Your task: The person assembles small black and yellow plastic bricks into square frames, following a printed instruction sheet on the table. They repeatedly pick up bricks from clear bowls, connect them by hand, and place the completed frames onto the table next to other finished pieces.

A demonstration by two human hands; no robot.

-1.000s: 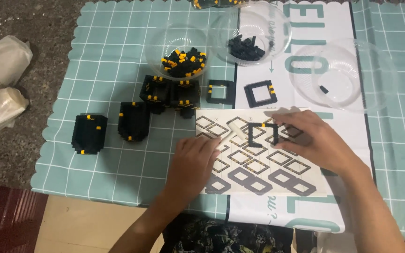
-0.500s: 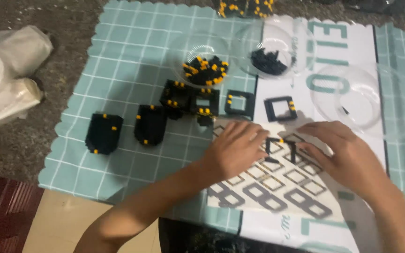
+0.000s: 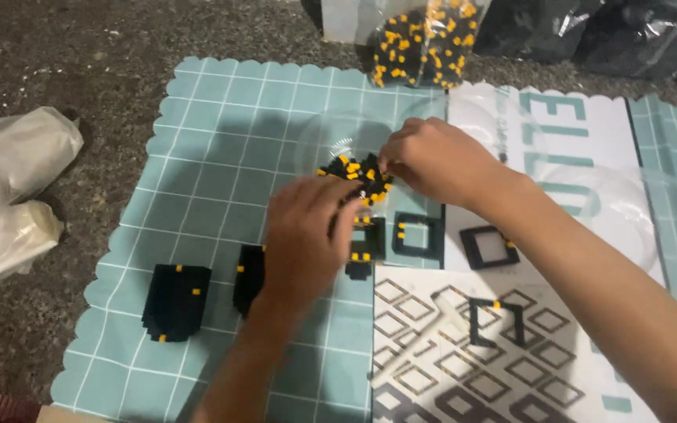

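My right hand (image 3: 432, 160) reaches into a clear bowl (image 3: 323, 141) of small black and yellow bricks (image 3: 352, 168). Its fingertips are pinched together in the pile, and what they pinch is hidden. My left hand (image 3: 307, 235) hovers palm down over a cluster of built black blocks (image 3: 367, 239), fingers stretched toward the bowl's near rim, with nothing seen in it. It partly covers a black block (image 3: 247, 276). Another black block (image 3: 175, 301) lies to the left. Two black square frames (image 3: 417, 235) (image 3: 489, 247) lie below my right wrist.
A printed sheet of square outlines (image 3: 432, 360) carries a half-built black frame (image 3: 499, 321). Everything rests on a teal grid mat (image 3: 213, 157). A bag of yellow and black bricks (image 3: 421, 47) sits at the top, white plastic bags (image 3: 9, 196) at the left, and an empty clear bowl (image 3: 617, 211) at the right.
Both hands have left the printed sheet and moved up to the bowl of bricks. The half-built frame stays on the sheet. The view has shifted closer.
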